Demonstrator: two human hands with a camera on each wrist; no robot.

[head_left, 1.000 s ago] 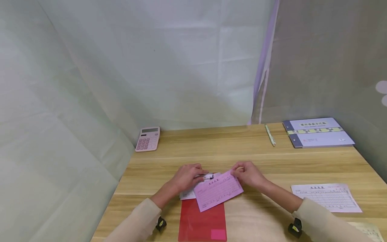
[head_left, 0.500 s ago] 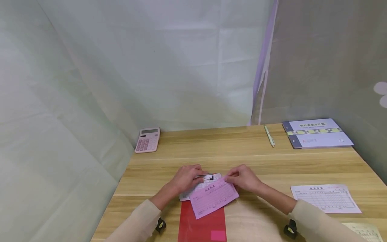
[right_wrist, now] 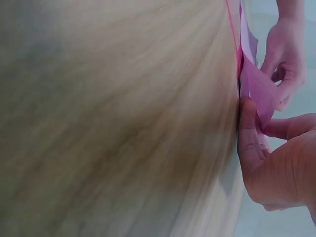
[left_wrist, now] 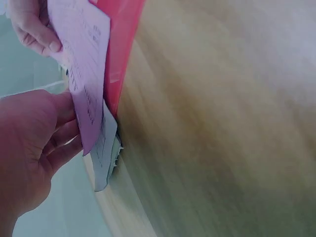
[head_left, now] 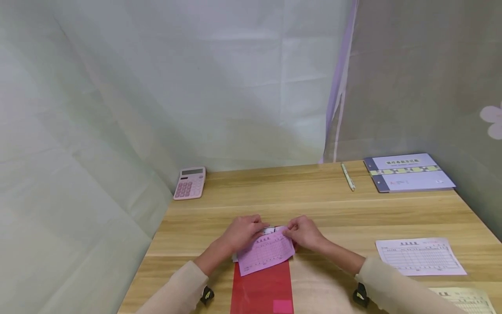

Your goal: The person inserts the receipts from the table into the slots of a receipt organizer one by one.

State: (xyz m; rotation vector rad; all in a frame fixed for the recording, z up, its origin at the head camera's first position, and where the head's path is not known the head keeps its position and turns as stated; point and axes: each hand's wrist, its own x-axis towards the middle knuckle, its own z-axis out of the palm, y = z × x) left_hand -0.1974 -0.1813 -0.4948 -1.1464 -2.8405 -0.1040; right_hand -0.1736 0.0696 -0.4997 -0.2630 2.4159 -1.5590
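A red clipboard (head_left: 262, 288) lies at the front middle of the table, a metal clip (head_left: 269, 230) at its far end. My left hand (head_left: 241, 233) holds that clip between thumb and fingers; in the left wrist view some fingertips are hidden behind paper. A pink printed slip (head_left: 266, 252) lies slightly tilted over the upper clipboard, its top edge right at the clip. My right hand (head_left: 306, 233) pinches the slip by its upper right corner, also seen in the right wrist view. Beneath the pink slip, a white slip (left_wrist: 104, 153) shows in the left wrist view.
A pink calculator (head_left: 190, 183) sits at the back left. A pen (head_left: 347, 176) and a ledger book (head_left: 409, 172) lie at the back right. Nearer on the right are a white printed form (head_left: 421, 257) and a yellowish form (head_left: 464, 300), partly covered by the right sleeve.
My right hand has moved left with the pink slip, which now covers most of the white slip and is less tilted. The left hand has stayed at the clip.
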